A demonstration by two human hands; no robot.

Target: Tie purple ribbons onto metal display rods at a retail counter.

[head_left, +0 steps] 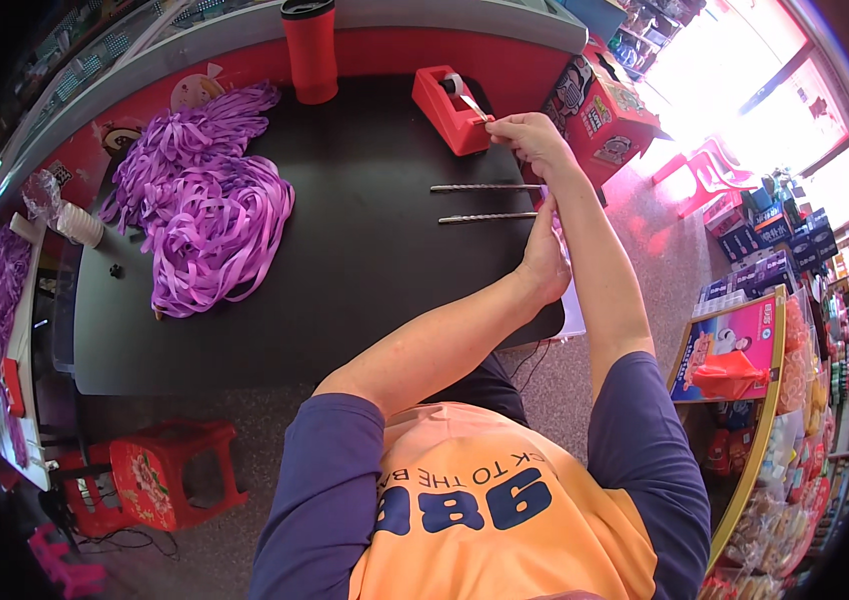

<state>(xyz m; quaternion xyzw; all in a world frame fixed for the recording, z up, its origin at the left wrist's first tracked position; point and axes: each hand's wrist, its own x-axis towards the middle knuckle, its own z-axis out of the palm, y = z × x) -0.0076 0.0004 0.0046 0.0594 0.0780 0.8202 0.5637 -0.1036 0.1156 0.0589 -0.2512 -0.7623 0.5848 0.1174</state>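
My right hand [537, 143] reaches to a red tape dispenser [453, 112] at the far side of the black table. Its fingertips pinch the end of a strip of clear tape [471, 104] at the dispenser's front. Closer to me, my left hand [547, 258] is closed at the table's right edge, partly hidden behind my right forearm. A bit of purple shows by its fingers, but what they hold is unclear. Two thin metal rods [485, 187] lie side by side, their right ends near my left hand. A tangled heap of purple ribbon [210, 225] covers the table's left part.
A red tumbler [312, 55] stands at the back of the table [365, 300]. Stacked paper cups [81, 224] lie at its left edge. A red stool [170, 475] stands on the floor at left, a red carton [605, 115] beyond the right corner, and a goods shelf [745, 420] to my right.
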